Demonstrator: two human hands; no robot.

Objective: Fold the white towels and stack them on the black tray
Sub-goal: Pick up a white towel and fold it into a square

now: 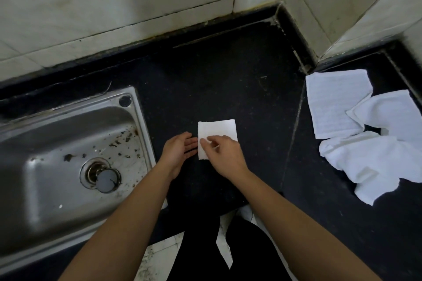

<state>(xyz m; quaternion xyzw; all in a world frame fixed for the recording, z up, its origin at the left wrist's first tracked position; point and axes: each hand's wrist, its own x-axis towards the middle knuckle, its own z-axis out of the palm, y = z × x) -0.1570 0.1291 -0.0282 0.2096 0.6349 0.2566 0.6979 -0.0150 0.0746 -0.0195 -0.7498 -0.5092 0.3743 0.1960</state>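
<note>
Leave the steel sink (68,143) at your left out of it. Your left hand (177,151) lies open, fingers flat beside the folded white towel (217,134) on the black counter (228,75), holding nothing. Your right hand (225,156) pinches the towel's near-left edge between thumb and forefinger. Square the corners and press the crease flat before lifting. The unfolded towels (365,132) wait at the far right; I cannot make out a tray.
</note>
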